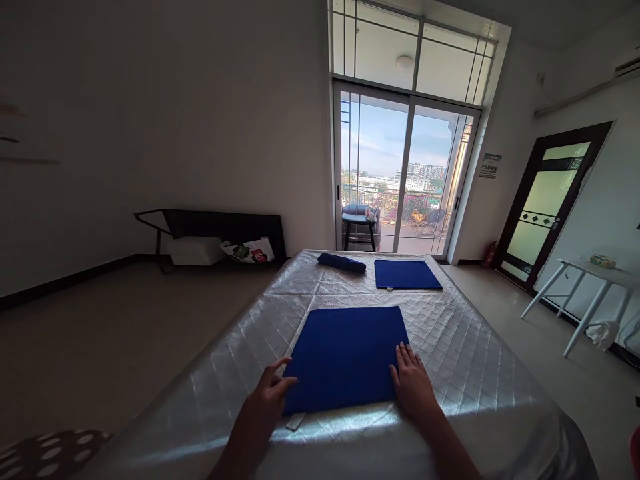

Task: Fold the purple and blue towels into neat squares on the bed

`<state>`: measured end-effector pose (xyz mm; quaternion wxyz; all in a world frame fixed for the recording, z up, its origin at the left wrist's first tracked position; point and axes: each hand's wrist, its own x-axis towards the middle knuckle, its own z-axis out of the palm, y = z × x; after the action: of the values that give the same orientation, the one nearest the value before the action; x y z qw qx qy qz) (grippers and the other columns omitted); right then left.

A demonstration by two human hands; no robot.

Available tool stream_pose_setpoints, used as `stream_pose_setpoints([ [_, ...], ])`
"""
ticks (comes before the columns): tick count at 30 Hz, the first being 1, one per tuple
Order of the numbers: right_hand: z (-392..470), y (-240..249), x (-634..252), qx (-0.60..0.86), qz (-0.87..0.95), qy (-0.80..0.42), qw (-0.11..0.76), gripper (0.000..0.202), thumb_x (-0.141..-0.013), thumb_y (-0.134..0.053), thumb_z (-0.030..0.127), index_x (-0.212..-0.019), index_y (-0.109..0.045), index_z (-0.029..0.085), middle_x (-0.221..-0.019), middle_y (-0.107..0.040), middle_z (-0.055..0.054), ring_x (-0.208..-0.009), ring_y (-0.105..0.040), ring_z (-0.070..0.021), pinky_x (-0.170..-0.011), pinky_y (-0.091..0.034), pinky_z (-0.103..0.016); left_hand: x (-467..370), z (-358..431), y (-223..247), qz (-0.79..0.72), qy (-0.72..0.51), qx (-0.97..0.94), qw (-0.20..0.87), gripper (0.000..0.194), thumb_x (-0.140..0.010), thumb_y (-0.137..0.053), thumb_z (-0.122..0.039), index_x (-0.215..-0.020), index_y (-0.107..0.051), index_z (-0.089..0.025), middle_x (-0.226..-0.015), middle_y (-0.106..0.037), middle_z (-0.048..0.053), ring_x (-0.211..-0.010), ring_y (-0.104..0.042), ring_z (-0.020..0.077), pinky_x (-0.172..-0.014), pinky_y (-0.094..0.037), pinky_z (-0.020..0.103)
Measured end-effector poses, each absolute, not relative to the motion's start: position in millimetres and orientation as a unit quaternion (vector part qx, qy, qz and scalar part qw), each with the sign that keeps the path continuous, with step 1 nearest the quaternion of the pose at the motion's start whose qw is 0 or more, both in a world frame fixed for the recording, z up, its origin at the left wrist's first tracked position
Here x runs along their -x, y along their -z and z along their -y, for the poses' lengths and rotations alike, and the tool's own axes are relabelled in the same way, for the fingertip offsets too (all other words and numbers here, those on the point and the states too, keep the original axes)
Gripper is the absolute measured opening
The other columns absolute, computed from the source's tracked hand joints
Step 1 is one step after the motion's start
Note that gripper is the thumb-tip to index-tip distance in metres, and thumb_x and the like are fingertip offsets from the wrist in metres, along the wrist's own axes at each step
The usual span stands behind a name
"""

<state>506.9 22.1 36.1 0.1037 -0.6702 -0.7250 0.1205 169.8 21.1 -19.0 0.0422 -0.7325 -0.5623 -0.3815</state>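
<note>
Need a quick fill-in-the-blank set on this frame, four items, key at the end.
1. The left hand is at the near blue cloth's left edge, and the right hand is at its ____ edge.
2. The dark blue roll lies to the ____ of the far blue cloth.
3. Spread flat on the quilted cover are ____ blue cloths.
4. The sliding door beyond has large panes of ____.

Missing words: right; left; two; glass.

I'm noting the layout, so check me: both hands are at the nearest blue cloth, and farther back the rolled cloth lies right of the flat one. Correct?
Not quite. The head view shows the rolled cloth left of the far flat cloth, not right. The left hand and right hand are at the nearest blue cloth, as you said.
</note>
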Motion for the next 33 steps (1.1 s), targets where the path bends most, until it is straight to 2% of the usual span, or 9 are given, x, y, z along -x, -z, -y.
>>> stream_pose_setpoints([
  [3,-22.2,-36.2,-507.1,0.671,0.724,-0.119,0.103,0.060,-0.100,-0.029,0.033,-0.155,-0.031,0.008,-0.162,-0.027,-0.010,-0.152,-0.020,-0.0231,-0.124,-0.018,-0.041,-172.2,-21.8,17.6,0.571,0.388,0.721,0.056,0.036,-0.084,-0.041,-0.013,-0.084,-0.075,-0.024,-0.130,-0.065,0.005,-0.084,-0.069,0.0131,-0.061,-0.058,0.022],
  [8,-22.8,-34.4,-507.6,0.668,0.729,-0.113,0.101,0.060,-0.101,-0.028,0.033,-0.155,-0.031,0.007,-0.162,-0.027,-0.011,-0.152,-0.020,-0.0236,-0.123,-0.019,-0.042,-170.1,-19.8,15.8,0.554,0.372,0.744,0.042,0.034,-0.079,-0.044,-0.007,-0.076,-0.074,-0.023,-0.130,-0.064,0.005,-0.081,-0.069,0.0115,-0.062,-0.057,0.020],
  [15,-19.5,-37.0,-507.5,0.663,0.731,-0.093,0.129,0.054,-0.100,-0.036,0.030,-0.151,-0.042,0.013,-0.161,-0.033,-0.010,-0.151,-0.023,-0.0252,-0.122,-0.022,-0.043,-175.8,-14.4,15.7,0.586,0.359,0.725,0.056,0.042,-0.089,-0.034,-0.012,-0.077,-0.072,-0.024,-0.122,-0.068,0.003,-0.076,-0.069,0.0109,-0.056,-0.052,0.018],
  [17,-16.8,-44.9,-511.1,0.654,0.738,-0.079,0.147,0.047,-0.097,-0.043,0.027,-0.142,-0.056,0.016,-0.157,-0.042,-0.012,-0.147,-0.033,-0.0269,-0.120,-0.026,-0.042,-175.4,-15.0,12.8,0.593,0.334,0.731,0.052,0.042,-0.090,-0.035,-0.014,-0.084,-0.075,-0.026,-0.125,-0.067,0.002,-0.082,-0.071,0.0120,-0.057,-0.052,0.018],
  [19,-13.4,-55.6,-518.4,0.636,0.751,-0.082,0.156,0.035,-0.094,-0.051,0.023,-0.122,-0.070,0.019,-0.142,-0.059,-0.012,-0.133,-0.051,-0.0262,-0.112,-0.036,-0.038,-173.6,-16.0,7.7,0.593,0.309,0.742,0.038,0.040,-0.088,-0.039,-0.015,-0.091,-0.077,-0.028,-0.125,-0.068,0.003,-0.091,-0.072,0.0154,-0.065,-0.056,0.021],
  [21,-9.5,-66.6,-528.7,0.607,0.772,-0.107,0.153,0.023,-0.090,-0.056,0.019,-0.102,-0.076,0.022,-0.118,-0.071,-0.009,-0.113,-0.064,-0.0226,-0.101,-0.044,-0.032,-170.7,-16.2,0.9,0.585,0.278,0.762,0.006,0.037,-0.084,-0.045,-0.017,-0.096,-0.078,-0.029,-0.121,-0.070,0.004,-0.103,-0.070,0.0205,-0.083,-0.058,0.029],
  [23,-5.7,-75.0,-540.2,0.574,0.794,-0.140,0.142,0.019,-0.086,-0.060,0.017,-0.091,-0.077,0.024,-0.105,-0.073,-0.005,-0.101,-0.067,-0.0197,-0.093,-0.046,-0.029,-167.5,-14.2,-6.9,0.576,0.242,0.779,-0.051,0.037,-0.081,-0.048,-0.019,-0.102,-0.077,-0.028,-0.118,-0.072,0.005,-0.108,-0.069,0.0231,-0.096,-0.055,0.036],
  [28,-1.9,-77.5,-561.1,0.549,0.799,-0.219,0.110,0.020,-0.072,-0.067,0.010,-0.083,-0.077,0.023,-0.096,-0.073,-0.002,-0.088,-0.067,-0.0170,-0.081,-0.047,-0.025,-159.7,-2.3,-26.6,0.564,0.208,0.777,-0.185,0.034,-0.085,-0.048,-0.035,-0.104,-0.076,-0.027,-0.118,-0.072,0.005,-0.104,-0.070,0.0220,-0.095,-0.055,0.034],
  [33,-5.6,-71.3,-565.1,0.551,0.786,-0.247,0.131,0.023,-0.069,-0.066,0.008,-0.082,-0.077,0.023,-0.092,-0.072,-0.001,-0.084,-0.066,-0.0165,-0.075,-0.048,-0.024,-150.9,4.2,-43.4,0.560,0.199,0.763,-0.256,0.031,-0.078,-0.059,-0.046,-0.094,-0.077,-0.026,-0.123,-0.071,0.005,-0.104,-0.071,0.0245,-0.089,-0.057,0.032],
])
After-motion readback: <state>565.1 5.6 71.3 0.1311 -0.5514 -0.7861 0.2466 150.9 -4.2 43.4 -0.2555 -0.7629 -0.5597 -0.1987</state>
